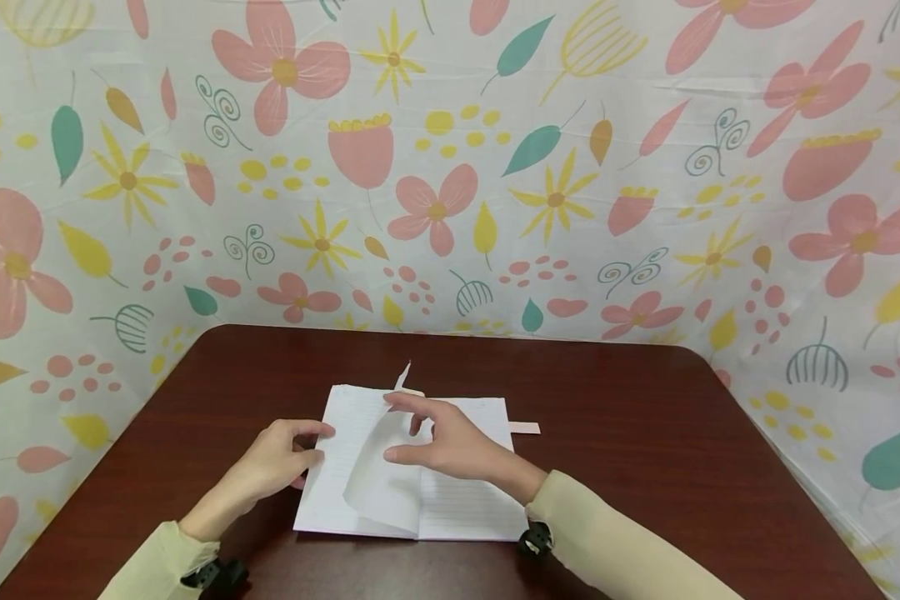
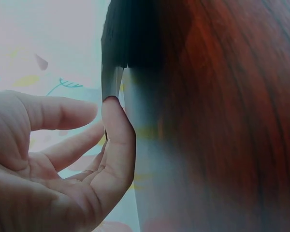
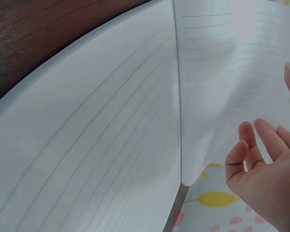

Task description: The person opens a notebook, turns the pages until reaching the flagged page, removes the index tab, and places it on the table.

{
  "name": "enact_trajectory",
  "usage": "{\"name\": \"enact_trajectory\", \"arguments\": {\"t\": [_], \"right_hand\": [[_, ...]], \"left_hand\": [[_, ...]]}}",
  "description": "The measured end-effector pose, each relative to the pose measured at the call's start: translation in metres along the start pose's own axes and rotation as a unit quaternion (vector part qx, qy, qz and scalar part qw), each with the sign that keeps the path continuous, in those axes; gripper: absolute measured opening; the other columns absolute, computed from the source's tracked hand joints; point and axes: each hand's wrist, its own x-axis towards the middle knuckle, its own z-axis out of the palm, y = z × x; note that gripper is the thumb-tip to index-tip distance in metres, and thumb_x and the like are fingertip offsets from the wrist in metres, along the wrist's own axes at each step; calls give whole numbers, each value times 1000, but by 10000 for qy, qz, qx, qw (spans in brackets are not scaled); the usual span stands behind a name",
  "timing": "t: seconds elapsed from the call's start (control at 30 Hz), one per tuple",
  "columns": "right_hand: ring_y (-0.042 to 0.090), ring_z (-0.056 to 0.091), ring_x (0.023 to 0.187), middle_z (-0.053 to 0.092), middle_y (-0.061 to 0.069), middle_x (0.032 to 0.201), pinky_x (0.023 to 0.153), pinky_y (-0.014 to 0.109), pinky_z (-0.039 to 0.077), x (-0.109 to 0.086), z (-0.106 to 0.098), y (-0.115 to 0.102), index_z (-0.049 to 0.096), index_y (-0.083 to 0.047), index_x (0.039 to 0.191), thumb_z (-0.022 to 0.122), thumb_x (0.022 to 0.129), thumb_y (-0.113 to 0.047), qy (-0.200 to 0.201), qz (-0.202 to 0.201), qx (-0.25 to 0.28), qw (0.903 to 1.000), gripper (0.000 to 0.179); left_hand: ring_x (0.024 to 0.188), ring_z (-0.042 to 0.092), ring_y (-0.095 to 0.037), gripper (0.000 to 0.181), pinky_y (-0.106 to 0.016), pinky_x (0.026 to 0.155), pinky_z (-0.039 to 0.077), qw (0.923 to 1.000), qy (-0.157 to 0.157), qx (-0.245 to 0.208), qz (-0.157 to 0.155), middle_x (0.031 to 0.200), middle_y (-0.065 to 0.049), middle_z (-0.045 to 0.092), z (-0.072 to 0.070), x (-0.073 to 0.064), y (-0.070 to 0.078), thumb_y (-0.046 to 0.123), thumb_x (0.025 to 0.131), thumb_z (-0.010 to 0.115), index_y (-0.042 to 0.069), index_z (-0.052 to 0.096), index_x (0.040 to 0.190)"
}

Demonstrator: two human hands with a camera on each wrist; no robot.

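Observation:
An open lined notebook (image 1: 474,510) lies on the table, and one of its pages (image 1: 382,492) stands raised and bowed over the left half. My left hand (image 1: 273,457) is at the left edge of the notebook. In the left wrist view, a finger (image 2: 120,140) of that hand bends up against the edge from the table side. Over the raised page, my right hand (image 1: 442,437) has its thumb and index finger spread apart. The right wrist view shows its fingers (image 3: 273,137) loosely bent beside the curved page (image 3: 222,77).
Past the notebook's right edge sticks out a pale pink strip (image 1: 525,428). A thin white pointed piece (image 1: 402,377) rises at its top edge. The dark wooden table (image 1: 630,433) meets a flower-print cloth (image 1: 450,167) at the back.

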Motion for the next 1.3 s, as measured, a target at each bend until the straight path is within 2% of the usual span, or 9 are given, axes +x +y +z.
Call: {"name": "enact_trajectory", "arguments": {"t": [0.13,0.2,0.4,0.53,0.7,0.77,0.97,1.13,1.3], "right_hand": [[24,58,99,65,2,138,59,25,42,5,8,0,53,-9,154,85,92,-29,-167,-131,-5,9998,73],[25,58,98,65,1,139,62,24,43,7,11,-1,52,-8,155,85,92,-28,-229,-162,-26,9996,74],[25,58,96,64,-3,141,67,23,44,12,20,-3,52,-10,156,86,91,-30,-415,-40,-205,9989,76],[23,58,94,63,-1,142,66,22,44,16,24,-2,52,-9,156,87,90,-27,-523,-39,-328,9981,77],[20,57,92,63,2,144,69,22,45,19,29,-2,50,-9,157,87,90,-26,-705,-46,-370,9968,78],[19,57,92,62,2,146,68,22,44,20,30,-2,49,-11,158,87,90,-27,-775,1,-348,9964,79],[20,57,92,61,0,148,70,22,44,20,33,0,40,-15,163,87,90,-28,-853,14,-283,9960,88],[19,57,92,60,0,149,73,22,44,20,33,0,26,-19,169,86,91,-28,-912,26,-203,9956,99],[16,57,91,61,-1,149,73,22,44,21,32,-5,30,-17,168,86,92,-26,-918,31,-213,9955,95]], "left_hand": [[74,70,-21,30,-39,61,60,10000,35,3,-57,113,-12,72,1,0,1,5,97,71,2,72,126],[78,70,-21,30,-39,61,61,9999,43,-49,-83,116,-12,71,1,1,1,11,100,71,1,72,128],[86,69,-22,50,-40,64,62,9993,48,-350,-158,111,-12,70,0,2,3,34,107,64,-8,64,136],[83,68,-21,52,-40,63,62,9996,19,-272,-92,112,-12,70,0,2,5,38,105,67,-5,67,134],[80,70,-20,49,-41,63,61,9999,-14,-110,3,111,-10,72,0,1,4,29,92,84,-2,71,128],[78,70,-20,49,-41,62,61,10000,-2,-66,-17,108,-8,73,0,1,4,25,89,87,-1,71,127],[72,69,-20,44,-39,60,59,10000,74,40,27,105,-7,72,0,0,8,19,90,84,0,71,128],[71,66,-21,51,-39,59,57,9996,94,25,264,107,-11,64,0,1,10,5,86,85,1,65,133],[70,64,-22,53,-38,57,56,9990,167,37,410,105,-13,61,0,1,9,-6,84,81,4,64,132]]}}
